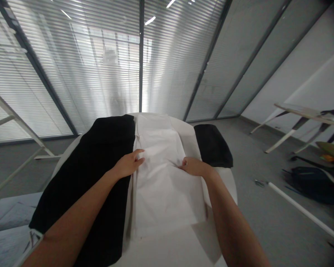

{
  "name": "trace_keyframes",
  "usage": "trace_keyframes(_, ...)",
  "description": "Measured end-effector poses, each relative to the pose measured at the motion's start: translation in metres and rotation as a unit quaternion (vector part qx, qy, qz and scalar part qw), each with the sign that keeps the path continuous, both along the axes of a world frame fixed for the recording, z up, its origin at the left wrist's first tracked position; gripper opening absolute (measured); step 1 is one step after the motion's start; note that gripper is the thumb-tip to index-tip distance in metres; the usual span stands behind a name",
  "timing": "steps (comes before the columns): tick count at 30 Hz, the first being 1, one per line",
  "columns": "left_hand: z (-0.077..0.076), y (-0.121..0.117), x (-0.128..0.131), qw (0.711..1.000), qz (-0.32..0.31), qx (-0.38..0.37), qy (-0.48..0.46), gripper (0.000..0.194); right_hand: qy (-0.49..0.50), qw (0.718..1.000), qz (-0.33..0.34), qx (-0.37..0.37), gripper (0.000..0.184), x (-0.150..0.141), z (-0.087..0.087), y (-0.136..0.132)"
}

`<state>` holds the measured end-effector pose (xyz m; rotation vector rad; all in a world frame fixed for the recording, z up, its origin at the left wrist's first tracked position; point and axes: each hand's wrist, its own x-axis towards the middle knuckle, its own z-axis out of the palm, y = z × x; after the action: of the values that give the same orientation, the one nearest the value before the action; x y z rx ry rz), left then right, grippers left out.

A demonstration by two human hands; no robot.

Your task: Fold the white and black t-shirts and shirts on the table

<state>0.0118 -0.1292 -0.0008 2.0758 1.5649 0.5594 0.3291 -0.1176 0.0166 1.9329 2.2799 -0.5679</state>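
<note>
A folded white cloth (pixel 167 200) lies lengthwise down the middle of a white round-edged table (pixel 156 256). My right hand (pixel 194 166) is closed at the cloth's right side, pinching a bit of it, and creases run from the fingertips. At the left edge rests my left hand (pixel 128 163), thumb and forefinger apart on the fabric; its other fingers are partly hidden. Under my left forearm spreads a large black cloth (pixel 102 148), bordering the white one. Beyond my right hand is a smaller folded black cloth (pixel 213 144).
Glass partitions with blinds (pixel 108 85) stand behind the table. At left are a white metal frame (pixel 15 115) and printed papers (pixel 16 211). On the right are a desk (pixel 308 111), a dark bag (pixel 313 183) and a white pole (pixel 303 211) on the floor.
</note>
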Motion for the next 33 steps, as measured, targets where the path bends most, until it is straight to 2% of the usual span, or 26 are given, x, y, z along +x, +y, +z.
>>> trace_keyframes(3, -0.006, 0.001, 0.004, 0.999, 0.005, 0.037, 0.002, 0.051, -0.017, 1.0, 0.001, 0.001, 0.027, 0.003, 0.001, -0.002)
trace_keyframes(5, -0.007, 0.002, 0.005, 0.999, 0.02, 0.036, -0.027, 0.049, -0.021, 1.0, 0.004, 0.006, 0.027, 0.003, 0.004, -0.003)
trace_keyframes(7, -0.005, 0.006, 0.004, 0.996, 0.042, -0.009, -0.082, 0.047, -0.033, 0.999, -0.013, 0.022, 0.03, -0.001, 0.006, -0.003)
trace_keyframes(10, -0.001, 0.022, 0.005, 0.974, 0.103, -0.108, -0.172, 0.046, -0.052, 0.992, -0.087, 0.075, 0.04, -0.012, 0.007, -0.004)
trace_keyframes(12, 0.002, 0.04, 0.007, 0.961, 0.148, -0.133, -0.191, 0.044, -0.057, 0.984, -0.131, 0.106, 0.044, -0.021, 0.007, -0.004)
trace_keyframes(14, 0.004, 0.063, 0.011, 0.962, 0.185, -0.125, -0.158, 0.04, -0.057, 0.98, -0.146, 0.121, 0.043, -0.029, 0.006, -0.005)
trace_keyframes(19, 0.002, 0.118, 0.023, 0.965, 0.22, -0.124, -0.076, 0.043, -0.047, 0.982, -0.129, 0.126, 0.036, -0.036, 0.005, -0.006)
trace_keyframes(23, -0.002, 0.147, 0.028, 0.963, 0.24, -0.117, -0.041, 0.035, -0.036, 0.987, -0.09, 0.127, 0.034, -0.033, 0.005, -0.006)
trace_keyframes(27, 0.0, 0.16, 0.03, 0.963, 0.239, -0.095, -0.086, 0.016, -0.037, 0.989, -0.087, 0.111, 0.034, -0.032, 0.006, -0.005)
trace_keyframes(33, -0.001, 0.162, 0.024, 0.948, 0.236, -0.046, -0.209, 0.016, -0.019, 0.994, -0.069, 0.086, 0.033, -0.028, 0.01, -0.008)
